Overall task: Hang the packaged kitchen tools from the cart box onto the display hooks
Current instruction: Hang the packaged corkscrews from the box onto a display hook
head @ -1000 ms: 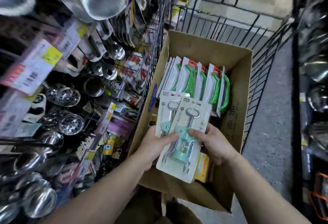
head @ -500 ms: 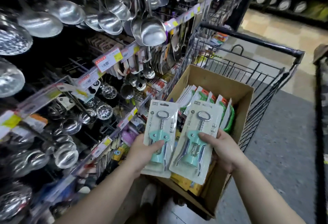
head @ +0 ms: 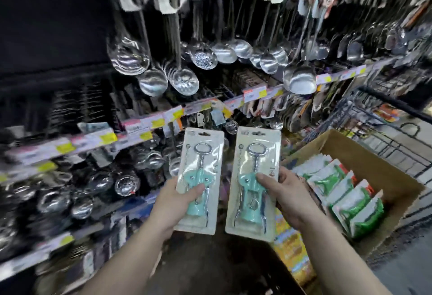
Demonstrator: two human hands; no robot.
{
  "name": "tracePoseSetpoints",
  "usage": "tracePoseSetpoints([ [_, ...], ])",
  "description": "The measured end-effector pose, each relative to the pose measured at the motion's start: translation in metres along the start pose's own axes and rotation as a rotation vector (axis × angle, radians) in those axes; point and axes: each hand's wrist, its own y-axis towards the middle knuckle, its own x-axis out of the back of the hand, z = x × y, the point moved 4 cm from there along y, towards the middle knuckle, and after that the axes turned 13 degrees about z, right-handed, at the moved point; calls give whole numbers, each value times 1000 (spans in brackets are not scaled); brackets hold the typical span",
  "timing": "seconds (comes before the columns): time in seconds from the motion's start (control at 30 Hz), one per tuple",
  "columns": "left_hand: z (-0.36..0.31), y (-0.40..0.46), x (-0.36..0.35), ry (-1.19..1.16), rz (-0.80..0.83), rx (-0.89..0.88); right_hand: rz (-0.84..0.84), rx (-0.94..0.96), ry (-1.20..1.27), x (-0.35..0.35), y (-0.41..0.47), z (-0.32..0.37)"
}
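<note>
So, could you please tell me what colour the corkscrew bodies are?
Mint green, both corkscrew bodies, clearest in the head view.

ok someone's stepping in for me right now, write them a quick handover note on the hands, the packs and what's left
Left hand: thumb over the front of one mint corkscrew pack, grip low on the card.
Right hand: grips a second corkscrew pack the same way.
Both packs are upright, side by side and apart, hang holes on top, held in front of the utensil display and not on any hook.
The cart box at the right holds a row of green-tool packs.
Done: two packs are out of the box.
Left: hang both on hooks, then the box's remaining packs. The target hook cannot be made out through the blur.
</note>
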Motion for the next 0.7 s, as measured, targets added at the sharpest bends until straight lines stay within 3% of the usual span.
tracePoseSetpoints([
  [0.23,-4,-78,122,1,-241,-92,222,73,-97,-141,25,21],
  [0.7,38,-277,335,-39,-508,-185,409,249,-192,-439,-15,7],
])
